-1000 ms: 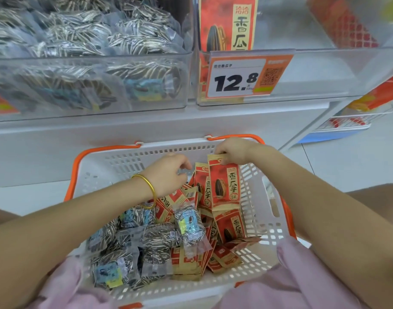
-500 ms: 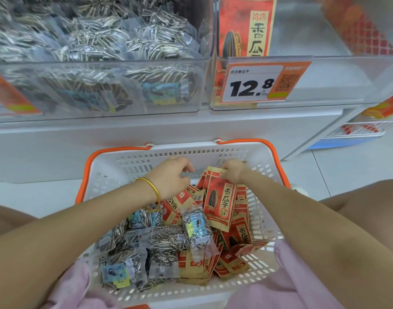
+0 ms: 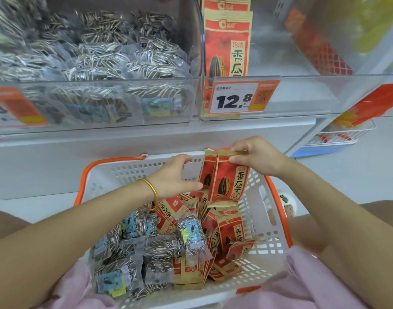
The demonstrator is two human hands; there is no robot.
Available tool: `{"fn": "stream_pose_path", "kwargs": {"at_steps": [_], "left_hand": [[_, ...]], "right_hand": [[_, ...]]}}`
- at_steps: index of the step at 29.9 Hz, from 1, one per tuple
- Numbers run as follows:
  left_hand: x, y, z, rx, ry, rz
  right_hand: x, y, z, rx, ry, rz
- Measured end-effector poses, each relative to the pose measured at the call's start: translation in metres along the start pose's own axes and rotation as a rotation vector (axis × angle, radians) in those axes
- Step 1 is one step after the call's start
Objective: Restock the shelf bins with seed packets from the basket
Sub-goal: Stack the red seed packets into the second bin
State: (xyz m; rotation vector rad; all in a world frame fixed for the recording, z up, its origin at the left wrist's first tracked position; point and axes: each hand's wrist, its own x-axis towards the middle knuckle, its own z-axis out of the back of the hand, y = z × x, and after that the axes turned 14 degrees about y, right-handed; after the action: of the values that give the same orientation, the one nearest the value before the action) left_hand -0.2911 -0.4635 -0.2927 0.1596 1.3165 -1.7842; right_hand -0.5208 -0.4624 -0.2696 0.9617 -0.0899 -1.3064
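A white basket [image 3: 261, 221] with orange handles rests on my lap, filled with red seed packets [image 3: 230, 233] on the right and clear striped-seed packets [image 3: 151, 244] on the left. My right hand [image 3: 255, 156] pinches the top edge of a small stack of red packets [image 3: 226, 181], held upright above the basket's far side. My left hand [image 3: 175, 177] touches the stack's left side with its fingers. Above, a clear shelf bin [image 3: 302, 97] holds a few upright red packets [image 3: 227, 45] at its left end.
The left clear bin [image 3: 97, 121] is packed with striped-seed packets. A price tag [image 3: 235, 99] reading 12.8 hangs on the right bin's front. A white shelf ledge runs below the bins. At the far right sit a wire rack and orange packages [image 3: 367, 110].
My right hand has lifted the red packets out of the pile, up above the basket's far rim. My left hand moved right against the stack. The view tilted upward.
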Motion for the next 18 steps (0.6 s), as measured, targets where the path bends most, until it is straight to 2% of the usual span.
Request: {"fn": "stream_pose_path", "kwargs": {"at_steps": [4,8,10,12,14,16,18], "left_hand": [[-0.013,-0.024,-0.007,-0.149,0.073,-0.141],[-0.024,-0.041,-0.013,-0.151,-0.06,-0.159],[-0.032,-0.05,-0.01,-0.167,-0.07,-0.182],[-0.041,-0.064,-0.003,-0.215,-0.059,-0.226],[-0.051,-0.082,0.007,-0.269,-0.081,-0.287],[-0.056,-0.103,0.017,-0.302,-0.149,-0.352],[-0.058,-0.127,0.028,-0.284,-0.22,-0.383]], "right_hand": [[-0.03,0.033,0.005,0.292,-0.072,0.098],[-0.044,0.052,0.001,0.484,-0.145,0.178],[-0.051,0.058,0.003,0.533,-0.216,0.224],[-0.061,0.061,0.011,0.692,-0.318,0.274],[-0.075,0.058,0.021,0.848,-0.257,0.326],[-0.086,0.061,0.027,0.802,-0.063,0.361],[-0.089,0.067,0.035,0.738,0.014,0.384]]}}
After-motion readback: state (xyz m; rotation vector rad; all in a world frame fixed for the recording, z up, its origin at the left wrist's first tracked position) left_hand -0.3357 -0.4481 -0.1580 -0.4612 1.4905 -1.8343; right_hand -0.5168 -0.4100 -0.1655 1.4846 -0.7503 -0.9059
